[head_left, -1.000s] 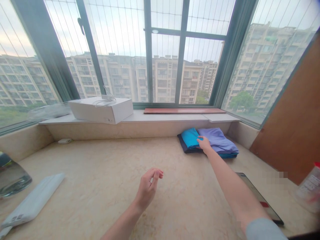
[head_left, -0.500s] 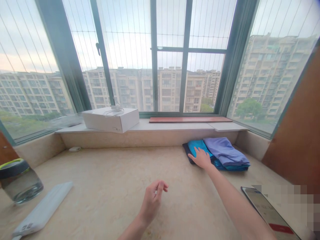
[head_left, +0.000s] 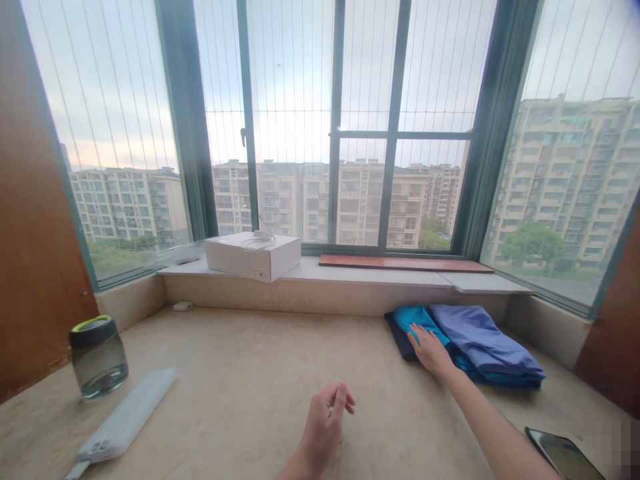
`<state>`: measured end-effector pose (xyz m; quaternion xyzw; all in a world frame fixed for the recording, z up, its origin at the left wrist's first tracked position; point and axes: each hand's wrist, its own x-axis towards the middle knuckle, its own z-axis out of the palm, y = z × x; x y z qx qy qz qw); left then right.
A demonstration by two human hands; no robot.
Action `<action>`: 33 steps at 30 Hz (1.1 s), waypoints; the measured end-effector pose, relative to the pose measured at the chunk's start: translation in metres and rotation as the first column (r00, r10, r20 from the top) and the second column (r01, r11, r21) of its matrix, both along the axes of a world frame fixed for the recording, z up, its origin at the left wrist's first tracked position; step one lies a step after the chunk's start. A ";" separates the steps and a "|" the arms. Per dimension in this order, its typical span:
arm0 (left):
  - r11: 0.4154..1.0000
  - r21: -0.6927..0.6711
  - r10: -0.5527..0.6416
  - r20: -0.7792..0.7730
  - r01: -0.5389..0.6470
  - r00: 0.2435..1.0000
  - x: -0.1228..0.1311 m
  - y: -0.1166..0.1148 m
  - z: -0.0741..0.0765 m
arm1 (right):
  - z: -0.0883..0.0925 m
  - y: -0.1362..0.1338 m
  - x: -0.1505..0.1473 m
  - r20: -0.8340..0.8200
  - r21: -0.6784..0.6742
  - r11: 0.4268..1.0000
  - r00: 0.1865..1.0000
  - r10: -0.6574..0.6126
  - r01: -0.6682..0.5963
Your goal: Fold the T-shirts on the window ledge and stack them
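Observation:
My right hand (head_left: 430,348) lies flat with fingers stretched out on a stack of folded clothes (head_left: 470,343) at the back right of the marble window seat: a teal piece, a lavender piece on top and a dark navy piece underneath. My left hand (head_left: 326,423) hovers above the seat's middle, fingers loosely curled with thumb and forefinger nearly touching, and nothing shows in it.
A white box (head_left: 253,255) with a cable sits on the window ledge. A lidded glass jar (head_left: 97,357) and a white flat device (head_left: 125,421) are at the left. A phone (head_left: 565,455) lies at the lower right. Brown panels flank both sides.
The camera has tilted up and turned left, showing more window. My right hand has slid from the pile's top toward its near left edge. My left hand keeps its curled pose.

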<state>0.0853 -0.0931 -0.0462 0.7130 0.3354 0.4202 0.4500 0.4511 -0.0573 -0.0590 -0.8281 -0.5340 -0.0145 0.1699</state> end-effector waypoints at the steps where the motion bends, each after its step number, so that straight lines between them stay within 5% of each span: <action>1: 1.000 0.018 -0.004 -0.013 0.004 1.000 0.000 0.000 -0.001 | 0.002 0.002 0.001 0.003 0.000 1.000 1.000 0.021 -0.021; 5: 0.996 0.087 -0.032 -0.071 0.038 0.997 0.003 0.001 -0.005 | 0.007 0.013 0.007 0.036 0.035 0.999 0.999 -0.021 0.020; 10: 0.973 0.220 -0.025 -0.181 0.065 0.983 0.004 0.005 -0.011 | 0.004 0.022 0.007 0.033 -0.169 0.985 0.999 -0.033 0.038; 14: 0.919 0.380 0.008 -0.280 0.102 0.960 0.002 0.006 -0.014 | 0.015 0.014 -0.013 0.003 -0.192 0.981 1.000 -0.011 0.011; 17: 0.891 0.438 0.022 -0.309 0.121 0.951 0.001 0.006 -0.016 | 0.021 -0.008 -0.055 0.012 -0.088 0.982 0.985 0.171 -0.169; 19: 0.874 0.468 0.031 -0.324 0.132 0.946 0.001 0.007 -0.016 | 0.021 -0.029 -0.092 0.025 0.124 0.928 0.936 0.351 -0.352; 23: 0.788 0.590 0.111 -0.422 0.179 0.900 -0.007 0.012 -0.005 | 0.018 -0.071 -0.151 -0.003 0.316 0.825 0.870 0.494 -0.468; 28: 0.538 0.713 0.251 -0.644 0.449 0.722 -0.024 0.034 0.028 | 0.018 -0.105 -0.175 -0.082 0.386 0.755 0.795 0.601 -0.531; 33: 0.532 0.783 0.341 -0.548 0.324 0.763 -0.030 0.046 0.032 | 0.021 -0.122 -0.187 -0.130 0.393 0.713 0.733 0.668 -0.580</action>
